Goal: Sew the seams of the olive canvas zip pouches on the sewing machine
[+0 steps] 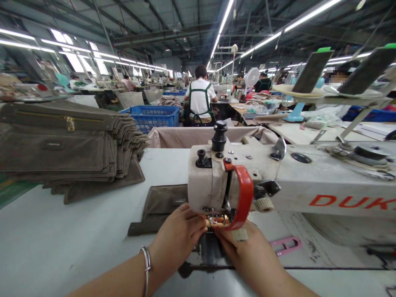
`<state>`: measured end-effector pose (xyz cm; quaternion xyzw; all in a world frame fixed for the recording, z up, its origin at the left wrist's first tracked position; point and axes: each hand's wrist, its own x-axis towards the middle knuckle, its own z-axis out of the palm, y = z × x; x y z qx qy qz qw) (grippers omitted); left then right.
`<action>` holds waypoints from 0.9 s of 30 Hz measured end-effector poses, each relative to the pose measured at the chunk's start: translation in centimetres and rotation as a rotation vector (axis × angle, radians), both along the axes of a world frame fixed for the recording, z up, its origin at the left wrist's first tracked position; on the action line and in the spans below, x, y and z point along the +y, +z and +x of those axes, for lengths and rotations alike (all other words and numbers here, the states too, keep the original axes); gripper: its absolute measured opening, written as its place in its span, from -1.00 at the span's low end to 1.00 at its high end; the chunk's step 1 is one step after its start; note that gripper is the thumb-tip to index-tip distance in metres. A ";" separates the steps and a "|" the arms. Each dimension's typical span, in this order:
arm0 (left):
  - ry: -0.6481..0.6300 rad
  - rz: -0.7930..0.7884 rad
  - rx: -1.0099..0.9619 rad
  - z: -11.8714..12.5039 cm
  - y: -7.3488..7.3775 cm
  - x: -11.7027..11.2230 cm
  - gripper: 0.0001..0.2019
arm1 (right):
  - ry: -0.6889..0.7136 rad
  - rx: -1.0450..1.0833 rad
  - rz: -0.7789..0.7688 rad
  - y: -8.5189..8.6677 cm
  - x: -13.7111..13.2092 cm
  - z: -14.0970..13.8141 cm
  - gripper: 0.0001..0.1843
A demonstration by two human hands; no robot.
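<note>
A white sewing machine (206, 183) with an orange-red guard (244, 198) stands in front of me. A dark grey-brown fabric bag panel (161, 204) with a small label lies flat at its left and runs under the machine head. My left hand (182, 227), a silver bangle on its wrist, has its bent fingers closed on the panel's edge beside the needle area. My right hand (247, 245) reaches in from the right. Its fingers are pinched together near the presser foot, partly hidden by the guard, so what they hold does not show clearly.
Stacked grey-brown bag pieces (62, 144) with zips lie on the table's left. A pink thread snips (286, 246) is right of my hand. Thread cones (314, 72) stand at the upper right. Behind are a blue crate (154, 116), a pink cloth-lined bin (179, 137) and a seated co-worker (200, 97).
</note>
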<state>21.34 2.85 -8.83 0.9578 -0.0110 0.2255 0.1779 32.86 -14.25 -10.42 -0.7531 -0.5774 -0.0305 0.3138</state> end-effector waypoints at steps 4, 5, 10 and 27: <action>0.008 -0.021 0.003 -0.1 0.2 -0.2 -0.84 | -0.006 -0.006 0.010 -0.2 0.1 0.0 -0.74; 0.007 -0.029 0.011 -0.1 0.2 -0.2 -0.84 | -0.008 -0.012 0.019 -0.2 0.1 0.0 -0.73; -0.005 -0.063 0.035 -0.4 0.2 -0.4 -0.84 | 0.024 -0.031 0.055 -0.2 0.0 -0.2 -0.74; -0.120 -0.081 0.356 -2.6 2.6 -0.3 -0.91 | 0.324 0.017 0.153 1.9 -0.5 -0.4 -0.70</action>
